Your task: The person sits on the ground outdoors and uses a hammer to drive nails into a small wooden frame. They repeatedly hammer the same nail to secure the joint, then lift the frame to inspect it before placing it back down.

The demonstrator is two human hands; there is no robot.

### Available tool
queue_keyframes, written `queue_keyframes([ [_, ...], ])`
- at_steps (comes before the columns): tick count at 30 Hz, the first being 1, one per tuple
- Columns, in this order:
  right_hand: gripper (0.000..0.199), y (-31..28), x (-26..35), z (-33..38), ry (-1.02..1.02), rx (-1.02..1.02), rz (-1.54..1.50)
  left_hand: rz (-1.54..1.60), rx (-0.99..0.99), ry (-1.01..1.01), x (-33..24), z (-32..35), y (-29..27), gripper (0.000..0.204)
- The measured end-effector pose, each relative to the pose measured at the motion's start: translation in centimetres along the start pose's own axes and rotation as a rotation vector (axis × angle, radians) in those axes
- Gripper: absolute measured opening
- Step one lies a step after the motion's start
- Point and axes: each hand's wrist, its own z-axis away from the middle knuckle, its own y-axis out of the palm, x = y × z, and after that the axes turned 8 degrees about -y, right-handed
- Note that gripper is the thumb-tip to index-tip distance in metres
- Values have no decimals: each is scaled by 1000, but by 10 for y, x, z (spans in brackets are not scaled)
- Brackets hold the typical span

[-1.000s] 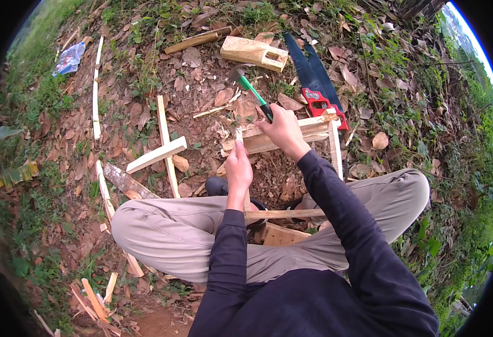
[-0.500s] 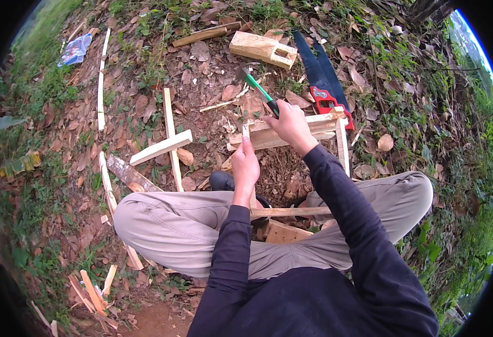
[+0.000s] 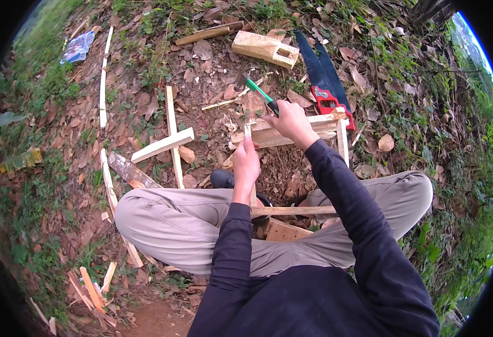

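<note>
Your right hand (image 3: 293,123) has its fingers wrapped round the dark grip of the hammer (image 3: 258,91); the head appears beyond the far left corner of the wooden frame (image 3: 294,211). Your left hand (image 3: 246,164) has its fingers closed on the frame's left bar, thumb near that corner. The frame is directly before you. The saw (image 3: 324,73) lies just beyond its far right corner, near a slotted block (image 3: 259,47).

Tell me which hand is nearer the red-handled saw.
Right: the right hand is below and left of the saw in view; the left hand is farther left and lower.
</note>
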Motion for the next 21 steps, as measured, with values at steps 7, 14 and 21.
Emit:
queue_keyframes([
  [7,35,0,-1,5,-32,-31,-19,-58,-53,-3,-9,9,-2,57],
  [14,33,0,1,5,-84,-50,-14,-15,3,-60,-2,3,-4,59],
  [21,30,-55,11,38,-271,-2,-162,-40,17,-94,-10,7,-4,62],
])
